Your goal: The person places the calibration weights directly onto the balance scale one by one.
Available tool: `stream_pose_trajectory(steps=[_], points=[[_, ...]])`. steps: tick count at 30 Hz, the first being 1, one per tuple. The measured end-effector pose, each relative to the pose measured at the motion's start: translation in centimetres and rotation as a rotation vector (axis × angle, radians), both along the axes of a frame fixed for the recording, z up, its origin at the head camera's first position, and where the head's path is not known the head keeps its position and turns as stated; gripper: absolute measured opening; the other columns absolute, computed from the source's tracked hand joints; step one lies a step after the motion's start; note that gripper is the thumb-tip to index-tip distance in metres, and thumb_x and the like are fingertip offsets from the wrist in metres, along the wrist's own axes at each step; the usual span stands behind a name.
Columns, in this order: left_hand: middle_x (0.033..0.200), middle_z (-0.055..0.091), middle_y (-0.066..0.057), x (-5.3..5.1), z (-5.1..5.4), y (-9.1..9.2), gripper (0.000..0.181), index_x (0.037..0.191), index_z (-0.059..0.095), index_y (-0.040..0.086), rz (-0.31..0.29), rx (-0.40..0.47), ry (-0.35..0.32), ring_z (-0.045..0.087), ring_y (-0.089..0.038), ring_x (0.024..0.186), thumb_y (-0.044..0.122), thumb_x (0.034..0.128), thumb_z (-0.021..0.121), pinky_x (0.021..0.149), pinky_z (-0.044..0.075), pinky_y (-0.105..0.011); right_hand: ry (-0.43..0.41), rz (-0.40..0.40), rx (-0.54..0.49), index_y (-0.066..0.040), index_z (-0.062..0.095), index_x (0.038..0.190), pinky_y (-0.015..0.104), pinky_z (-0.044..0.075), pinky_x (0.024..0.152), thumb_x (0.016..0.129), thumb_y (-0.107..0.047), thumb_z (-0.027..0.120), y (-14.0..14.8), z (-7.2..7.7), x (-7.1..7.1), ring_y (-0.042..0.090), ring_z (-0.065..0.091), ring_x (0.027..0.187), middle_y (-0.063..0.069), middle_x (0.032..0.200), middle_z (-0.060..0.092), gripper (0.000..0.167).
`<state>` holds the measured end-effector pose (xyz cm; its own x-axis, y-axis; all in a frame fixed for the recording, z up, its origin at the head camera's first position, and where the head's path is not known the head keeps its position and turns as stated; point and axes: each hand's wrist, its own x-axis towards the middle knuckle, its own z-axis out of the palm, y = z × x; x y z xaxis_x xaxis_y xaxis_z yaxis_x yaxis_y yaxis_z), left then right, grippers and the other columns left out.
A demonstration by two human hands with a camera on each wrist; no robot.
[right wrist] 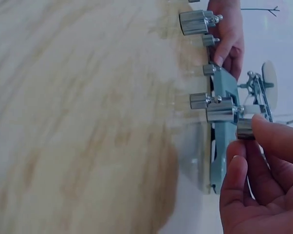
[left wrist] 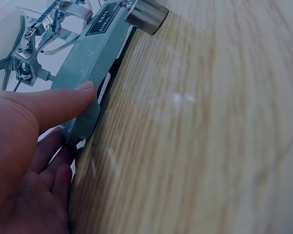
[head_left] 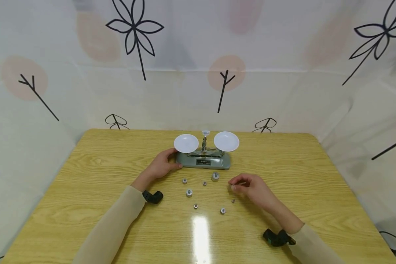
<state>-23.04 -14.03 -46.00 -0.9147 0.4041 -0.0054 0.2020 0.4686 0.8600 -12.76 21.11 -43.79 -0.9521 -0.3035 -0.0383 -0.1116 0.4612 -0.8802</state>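
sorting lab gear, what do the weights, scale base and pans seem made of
Weights: probably polished metal, from their mirror-like shine. Scale base: likely painted metal, from its glossy grey-green coat; plastic is possible. Pans: perhaps plastic, being smooth white; coated metal is possible.

a screened-off spot with the air of a school science lab: flower-and-twig-printed drapes [head_left: 181, 95] hang from nine o'clock through twelve to three around a wood-grain table [head_left: 69, 187]; a two-pan beam balance [head_left: 203, 161] stands at twelve, knobbed metal weights [head_left: 189, 193] near the dial's centre.
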Motion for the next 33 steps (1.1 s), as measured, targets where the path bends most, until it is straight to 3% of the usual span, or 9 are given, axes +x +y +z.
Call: stream_pose_trajectory(steps=[22,30,33], points=[[0.151,0.043,-0.017,0.1,0.1,0.1,0.065,0.146,0.046,0.001,0.005,0.004,-0.005,0.031,-0.031,0.145,0.01,0.0892,0.076,0.117,0.026,-0.047,0.098,-0.008,0.042,-0.008,0.072,0.103,0.029,0.057,0.077,0.094,-0.015,0.07,1.0,3.6,-1.2,0.027,0.066,0.093,0.003,0.102,0.071,0.011],[0.151,0.043,-0.016,0.1,0.1,0.1,0.065,0.146,0.046,0.002,0.008,0.001,-0.002,0.031,-0.031,0.144,0.011,0.0891,0.076,0.117,0.026,-0.047,0.106,-0.016,0.005,-0.006,0.071,0.105,0.044,0.057,0.083,0.095,-0.014,0.069,1.4,5.0,-2.0,0.037,0.066,0.099,0.006,0.106,0.071,0.013],[0.151,0.043,-0.016,0.0,0.0,0.0,0.065,0.146,0.047,0.002,0.007,0.006,-0.001,0.031,-0.032,0.144,0.012,0.0887,0.077,0.117,0.026,-0.048,0.121,-0.018,0.008,-0.006,0.071,0.106,0.04,0.057,0.083,0.095,-0.016,0.069,1.6,5.7,-2.3,0.032,0.066,0.099,0.006,0.107,0.071,0.014]])
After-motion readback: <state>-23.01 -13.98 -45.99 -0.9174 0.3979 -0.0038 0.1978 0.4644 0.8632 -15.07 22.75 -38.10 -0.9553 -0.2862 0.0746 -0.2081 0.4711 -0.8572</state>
